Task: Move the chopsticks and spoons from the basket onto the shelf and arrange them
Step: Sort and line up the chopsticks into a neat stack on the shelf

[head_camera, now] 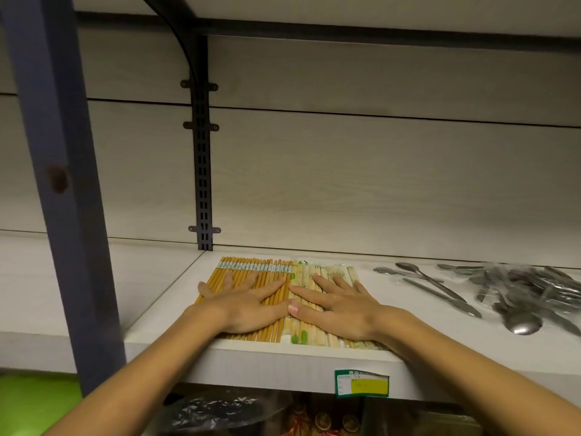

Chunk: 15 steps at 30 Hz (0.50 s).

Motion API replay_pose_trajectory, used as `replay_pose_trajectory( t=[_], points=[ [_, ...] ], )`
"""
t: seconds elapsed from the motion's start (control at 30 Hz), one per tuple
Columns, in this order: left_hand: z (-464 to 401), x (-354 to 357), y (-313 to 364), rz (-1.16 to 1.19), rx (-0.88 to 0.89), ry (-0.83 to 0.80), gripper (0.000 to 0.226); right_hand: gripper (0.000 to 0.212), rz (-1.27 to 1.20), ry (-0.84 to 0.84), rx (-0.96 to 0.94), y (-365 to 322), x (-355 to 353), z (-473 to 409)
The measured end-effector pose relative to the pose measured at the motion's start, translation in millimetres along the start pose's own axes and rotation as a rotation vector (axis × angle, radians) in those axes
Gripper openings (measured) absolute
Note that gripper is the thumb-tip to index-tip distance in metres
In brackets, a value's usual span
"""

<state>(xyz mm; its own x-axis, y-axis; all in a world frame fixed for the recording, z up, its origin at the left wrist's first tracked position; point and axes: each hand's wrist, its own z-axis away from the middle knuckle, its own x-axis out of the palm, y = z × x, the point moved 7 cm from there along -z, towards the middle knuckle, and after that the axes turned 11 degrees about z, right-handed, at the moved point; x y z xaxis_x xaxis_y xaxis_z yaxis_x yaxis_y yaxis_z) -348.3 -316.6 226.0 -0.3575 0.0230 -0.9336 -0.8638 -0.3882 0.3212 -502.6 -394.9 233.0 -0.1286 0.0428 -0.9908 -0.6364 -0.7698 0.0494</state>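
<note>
Lying side by side on the white shelf (176, 297), two groups of chopsticks are shown. The yellow-brown chopsticks (251, 269) form a flat row on the left, each banded with a pale printed label near its far end. The pale wrapped chopsticks (333, 272), in clear sleeves with green printing, form the adjoining row on the right; the two rows touch along their inner edges. Both rows run from near the shelf's front edge toward the back panel.

The left hand (248, 302) is laid palm down on the yellow-brown row, its fingers straight and spread wide, nothing being grasped. The right hand (339, 305) is laid palm down on the wrapped row in the same manner, fingers straight and moderately spread, the thumb extended toward the left hand. The two thumbs nearly meet over the seam between the rows. Both forearms are seen entering from the lower edge of the view.

To the right, well apart from the chopsticks, a heap of metal spoons (522, 291) is seen on the same shelf, partly enclosed in clear plastic wrapping, with several loose spoons lying at its left side.

A green and yellow price tag (361, 383) is fixed to the shelf's front edge below the right forearm. A black slotted upright (204, 171) is mounted on the back panel, and a blue post (59, 171) stands in the left foreground. Goods on the lower level are glimpsed but cannot be identified.
</note>
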Motion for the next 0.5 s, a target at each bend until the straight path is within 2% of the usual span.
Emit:
replay_pose_trajectory(
  t=[0.5],
  points=[
    [7,-17,-42,0.002,-0.044,0.016,0.088,0.089,0.002,-0.032,-0.024,-41,-2,-25]
  ],
)
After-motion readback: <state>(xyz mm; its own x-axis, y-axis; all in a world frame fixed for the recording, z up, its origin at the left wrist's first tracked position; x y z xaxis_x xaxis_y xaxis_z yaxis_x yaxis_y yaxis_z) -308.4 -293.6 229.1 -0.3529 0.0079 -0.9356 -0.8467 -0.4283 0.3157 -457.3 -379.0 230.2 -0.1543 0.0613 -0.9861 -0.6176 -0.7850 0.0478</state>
